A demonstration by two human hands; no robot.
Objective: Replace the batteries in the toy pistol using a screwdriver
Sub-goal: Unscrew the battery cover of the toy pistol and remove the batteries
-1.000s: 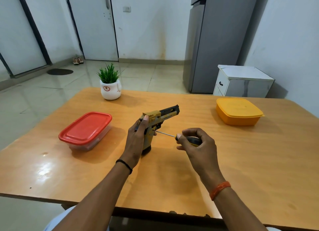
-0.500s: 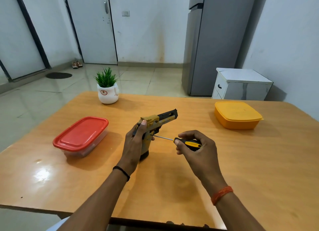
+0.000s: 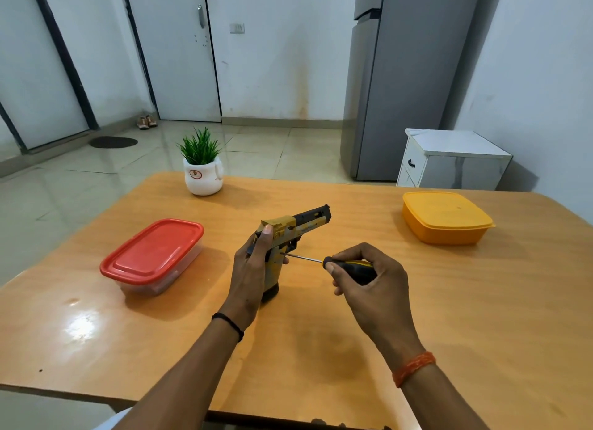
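Screwdriver [image 3: 348, 267] tip sits at the side of the toy pistol [image 3: 290, 229] grip, where the screw of the battery cover seems to be; the screw itself is too small to see. The left hand [image 3: 248, 267] wraps around the back of the pistol and holds it upright, with its butt standing on the wooden table [image 3: 449, 301]. The right hand [image 3: 369, 278] grasps the black and yellow handle with curled fingers. To do this step well, I think the shaft must stay in one line with the screw and be pushed inward while it turns, so the tip does not jump out. The left hand should press the butt down firmly, because a tilting pistol can let the tip slip toward the fingers.
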